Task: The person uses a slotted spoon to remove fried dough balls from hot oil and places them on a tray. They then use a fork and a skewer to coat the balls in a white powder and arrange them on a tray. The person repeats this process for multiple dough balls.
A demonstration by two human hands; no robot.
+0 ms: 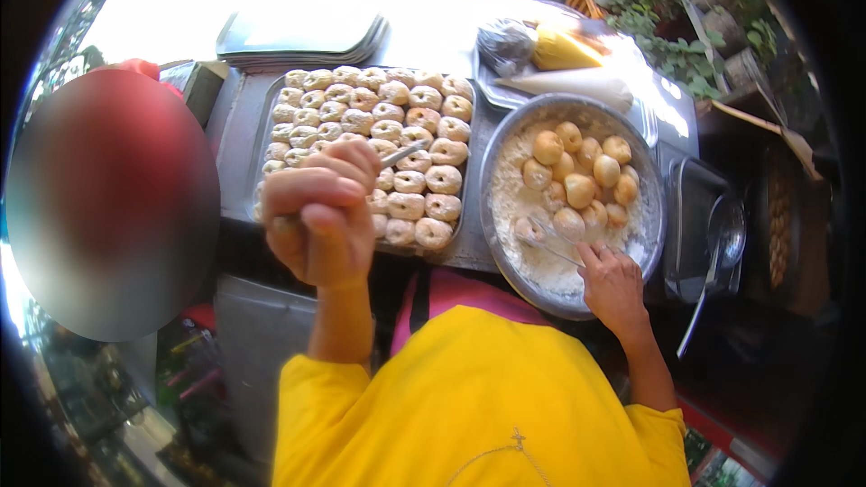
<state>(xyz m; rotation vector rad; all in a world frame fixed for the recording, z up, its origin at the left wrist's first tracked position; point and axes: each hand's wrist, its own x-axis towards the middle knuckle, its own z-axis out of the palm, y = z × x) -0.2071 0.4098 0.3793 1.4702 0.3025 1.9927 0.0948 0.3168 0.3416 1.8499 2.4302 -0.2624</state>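
Note:
My left hand (329,203) is raised over the near part of a tray, its fingers closed round a thin grey metal tool (404,153) whose tip points right; its exact kind is unclear. Below it, a tray (466,185) holds rows of powder-dusted buns, each with a dent or hole in its top. To the right stands a round metal bowl (488,207) of white powder (559,280), with several round golden buns (580,188) in it. At the bowl's near right side, my right hand (613,284) grips a thin metal wire utensil (559,246), which touches a powdered bun (529,229).
Stacked flat trays (302,41) lie behind the bun tray. Beyond the bowl, another tray holds a white piping bag (577,88) and a yellow bag (564,50). On the right, a large spoon (713,261) rests over a metal pan (693,194). Another person (113,207) is close at left.

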